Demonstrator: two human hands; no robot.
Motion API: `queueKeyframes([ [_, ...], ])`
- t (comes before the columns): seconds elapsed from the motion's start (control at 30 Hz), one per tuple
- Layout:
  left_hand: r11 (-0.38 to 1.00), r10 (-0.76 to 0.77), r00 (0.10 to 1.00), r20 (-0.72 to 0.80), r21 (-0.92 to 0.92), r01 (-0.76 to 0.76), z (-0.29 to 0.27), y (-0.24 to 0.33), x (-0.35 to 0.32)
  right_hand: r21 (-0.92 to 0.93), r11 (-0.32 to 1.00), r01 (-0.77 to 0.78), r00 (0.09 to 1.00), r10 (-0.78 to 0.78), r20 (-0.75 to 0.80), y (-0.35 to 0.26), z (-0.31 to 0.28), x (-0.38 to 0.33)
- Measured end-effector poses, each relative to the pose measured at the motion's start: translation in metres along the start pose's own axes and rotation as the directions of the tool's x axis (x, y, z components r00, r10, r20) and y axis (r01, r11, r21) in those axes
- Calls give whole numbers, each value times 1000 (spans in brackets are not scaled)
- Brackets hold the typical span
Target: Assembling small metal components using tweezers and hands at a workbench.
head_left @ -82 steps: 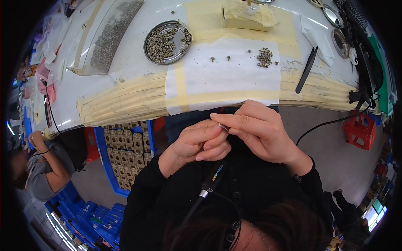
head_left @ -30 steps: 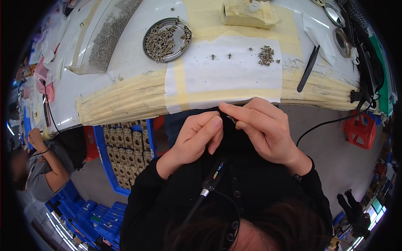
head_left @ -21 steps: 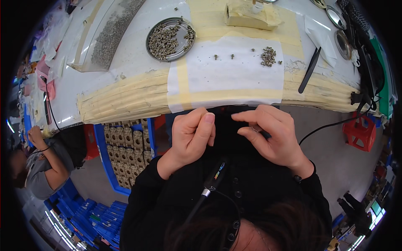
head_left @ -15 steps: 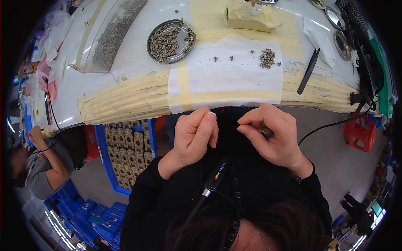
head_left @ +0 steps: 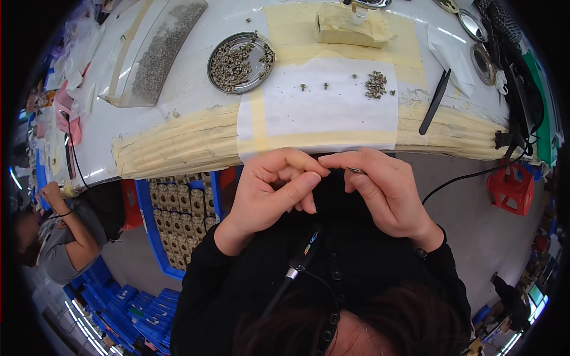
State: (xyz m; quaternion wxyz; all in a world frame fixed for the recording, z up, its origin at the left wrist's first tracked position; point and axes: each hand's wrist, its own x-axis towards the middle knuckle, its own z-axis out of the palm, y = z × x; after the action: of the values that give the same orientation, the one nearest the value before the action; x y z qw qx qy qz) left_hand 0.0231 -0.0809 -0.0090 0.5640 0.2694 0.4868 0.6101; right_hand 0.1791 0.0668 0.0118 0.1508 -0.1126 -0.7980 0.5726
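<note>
My two hands meet just off the front edge of the table. My right hand [head_left: 386, 190] pinches a small metal part [head_left: 355, 170], too small to name, between thumb and fingers. Close against it, the curled fingers of my left hand [head_left: 270, 193] bring thumb and index finger together; whatever lies between them is too small to make out. On the white sheet [head_left: 320, 118] beyond my hands lies a pile of small metal screw-like pieces [head_left: 376, 85], with a few single ones to its left. A round metal dish [head_left: 259, 76] holds many more.
Black tweezers [head_left: 435, 102] lie right of the sheet. A clear bag of small metal pieces [head_left: 160, 59] lies far left, and a taped block [head_left: 350, 29] stands at the back. Below the table are a blue crate [head_left: 155, 237] of metal parts and a red stool [head_left: 510, 188]. Another person [head_left: 68, 240] sits at left.
My left hand has moved right and uncurled its fingers somewhat, so its fingertips now meet my right hand's. The small metal part in my right hand shows more plainly at the fingertips.
</note>
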Motion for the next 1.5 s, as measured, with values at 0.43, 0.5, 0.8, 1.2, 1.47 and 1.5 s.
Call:
queueKeyframes([
  [0.43,896,339,941,-4,-303,-324,-10,24,14,448,892,-59,958,177,-226,-4,-30,6],
  [0.5,854,371,929,-12,-388,-346,-7,25,24,535,845,-18,946,187,-263,-1,-35,10],
  [0.8,980,169,976,-135,-81,-180,30,45,63,643,762,-84,951,253,-175,3,-53,27],
  [1.2,974,202,978,-55,-98,-206,50,41,77,656,750,-86,958,243,-153,8,-48,34],
  [1.47,963,132,975,-181,-211,-169,57,45,70,734,669,-116,965,251,-76,-1,-53,36],
  [1.5,960,150,968,-200,-204,-191,57,43,70,673,734,-88,983,175,-62,0,-57,37],
])
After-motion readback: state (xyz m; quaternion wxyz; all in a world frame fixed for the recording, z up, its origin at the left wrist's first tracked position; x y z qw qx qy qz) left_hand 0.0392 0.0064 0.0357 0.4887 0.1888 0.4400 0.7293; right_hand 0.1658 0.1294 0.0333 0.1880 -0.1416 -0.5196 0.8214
